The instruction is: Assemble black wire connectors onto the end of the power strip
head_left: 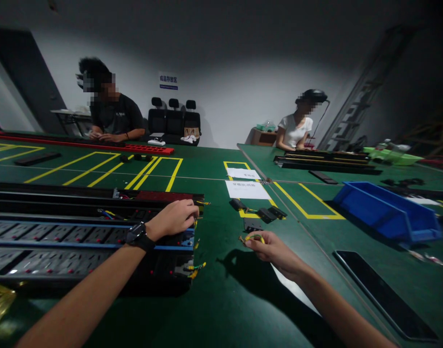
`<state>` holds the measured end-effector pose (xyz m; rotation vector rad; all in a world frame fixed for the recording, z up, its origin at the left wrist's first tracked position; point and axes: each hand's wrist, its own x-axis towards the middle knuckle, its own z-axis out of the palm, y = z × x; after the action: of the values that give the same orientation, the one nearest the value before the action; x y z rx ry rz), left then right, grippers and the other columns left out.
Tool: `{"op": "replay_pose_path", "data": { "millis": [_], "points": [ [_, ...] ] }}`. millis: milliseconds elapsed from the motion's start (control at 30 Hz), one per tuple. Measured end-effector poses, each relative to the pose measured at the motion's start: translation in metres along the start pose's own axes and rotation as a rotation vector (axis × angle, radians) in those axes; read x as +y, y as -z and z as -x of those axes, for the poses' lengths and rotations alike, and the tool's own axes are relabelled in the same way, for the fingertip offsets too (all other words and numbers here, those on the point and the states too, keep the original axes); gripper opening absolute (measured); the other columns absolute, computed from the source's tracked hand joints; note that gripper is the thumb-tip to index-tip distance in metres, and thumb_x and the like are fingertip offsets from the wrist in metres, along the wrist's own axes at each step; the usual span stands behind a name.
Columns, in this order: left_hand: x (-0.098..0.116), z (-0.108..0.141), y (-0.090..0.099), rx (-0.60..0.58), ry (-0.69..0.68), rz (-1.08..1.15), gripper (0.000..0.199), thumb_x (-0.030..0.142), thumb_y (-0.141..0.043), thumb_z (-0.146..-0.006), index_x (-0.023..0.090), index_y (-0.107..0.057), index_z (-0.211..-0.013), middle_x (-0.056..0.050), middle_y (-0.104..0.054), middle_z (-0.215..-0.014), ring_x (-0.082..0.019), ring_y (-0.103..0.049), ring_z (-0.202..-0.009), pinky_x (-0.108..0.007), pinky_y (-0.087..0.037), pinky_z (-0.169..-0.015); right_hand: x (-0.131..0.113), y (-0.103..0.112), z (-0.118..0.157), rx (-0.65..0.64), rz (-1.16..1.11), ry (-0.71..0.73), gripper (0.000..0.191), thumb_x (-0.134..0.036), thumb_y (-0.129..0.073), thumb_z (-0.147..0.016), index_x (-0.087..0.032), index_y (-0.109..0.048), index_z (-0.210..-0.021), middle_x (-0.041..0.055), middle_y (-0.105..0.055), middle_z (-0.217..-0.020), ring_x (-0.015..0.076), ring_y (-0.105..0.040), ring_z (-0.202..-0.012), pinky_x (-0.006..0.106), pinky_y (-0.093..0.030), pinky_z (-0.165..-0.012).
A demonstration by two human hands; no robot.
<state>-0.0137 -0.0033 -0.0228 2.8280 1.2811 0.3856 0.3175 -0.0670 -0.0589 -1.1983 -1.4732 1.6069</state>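
Several long socket strips lie side by side on the left of the green table, with short wires sticking out of their right ends. My left hand, with a watch on its wrist, rests over the end of one strip. Its fingers are curled closed at a small wire end; what they grip is hidden. Off to the right, my right hand pinches a short yellow-green wire just above the table. Beyond it lie small black parts and a flat dark plate.
A blue bin and a large dark phone-like slab sit to the right. White paper sheets lie ahead. Two people work across the table, one by a red strip, one by dark strips.
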Motion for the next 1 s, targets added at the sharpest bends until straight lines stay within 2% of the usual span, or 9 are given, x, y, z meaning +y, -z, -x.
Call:
{"op": "replay_pose_path", "data": {
  "millis": [100, 200, 500, 800, 900, 1000],
  "points": [
    [-0.001, -0.001, 0.000, 0.001, 0.004, -0.003, 0.022, 0.017, -0.050, -0.094, 0.020, -0.072, -0.094, -0.007, -0.068, -0.097, -0.021, -0.065, -0.087, -0.034, -0.047, -0.078, 0.001, -0.002, 0.000, -0.009, 0.007, 0.000, 0.054, -0.067, -0.088, -0.072, -0.021, -0.060, -0.070, -0.0059, -0.038, -0.062, 0.0095, -0.023, -0.056, 0.029, -0.012, -0.053],
    [-0.002, -0.001, -0.001, 0.005, 0.005, -0.012, 0.021, 0.017, -0.051, -0.093, 0.020, -0.071, -0.093, -0.007, -0.067, -0.096, -0.021, -0.065, -0.086, -0.033, -0.047, -0.077, -0.001, -0.003, 0.000, -0.017, 0.016, -0.009, 0.051, -0.067, -0.087, -0.073, -0.021, -0.066, -0.075, -0.0053, -0.039, -0.062, 0.0103, -0.022, -0.055, 0.030, -0.011, -0.053],
    [0.000, 0.001, -0.003, 0.039, -0.022, -0.017, 0.022, 0.015, -0.051, -0.093, 0.019, -0.072, -0.097, -0.006, -0.069, -0.097, -0.021, -0.066, -0.089, -0.033, -0.049, -0.080, 0.001, -0.005, 0.000, -0.037, 0.013, -0.028, 0.053, -0.070, -0.088, -0.071, -0.021, -0.069, -0.077, -0.0054, -0.038, -0.062, 0.0099, -0.022, -0.056, 0.029, -0.011, -0.052],
    [0.002, 0.002, -0.003, 0.022, -0.018, -0.061, 0.022, 0.015, -0.052, -0.095, 0.019, -0.073, -0.101, -0.007, -0.069, -0.100, -0.021, -0.067, -0.091, -0.033, -0.049, -0.081, 0.006, -0.005, -0.003, -0.056, 0.051, -0.025, 0.050, -0.068, -0.085, -0.074, -0.021, -0.068, -0.078, -0.0054, -0.038, -0.062, 0.0100, -0.025, -0.055, 0.028, -0.013, -0.051],
    [0.009, 0.002, 0.001, 0.034, -0.054, -0.112, 0.021, 0.015, -0.054, -0.096, 0.019, -0.073, -0.104, -0.007, -0.070, -0.103, -0.021, -0.066, -0.091, -0.034, -0.048, -0.081, 0.005, -0.005, -0.003, -0.056, 0.065, -0.031, 0.050, -0.068, -0.085, -0.074, -0.021, -0.068, -0.078, -0.0054, -0.039, -0.062, 0.0100, -0.025, -0.055, 0.027, -0.014, -0.051],
    [0.025, 0.000, 0.007, 0.072, -0.155, -0.279, 0.013, 0.014, -0.059, -0.096, 0.017, -0.071, -0.101, -0.009, -0.070, -0.103, -0.023, -0.064, -0.090, -0.036, -0.045, -0.078, 0.003, -0.006, -0.003, -0.060, 0.068, -0.026, 0.051, -0.069, -0.085, -0.074, -0.021, -0.068, -0.078, -0.0052, -0.040, -0.062, 0.0102, -0.026, -0.055, 0.027, -0.014, -0.051]
  ]
}}
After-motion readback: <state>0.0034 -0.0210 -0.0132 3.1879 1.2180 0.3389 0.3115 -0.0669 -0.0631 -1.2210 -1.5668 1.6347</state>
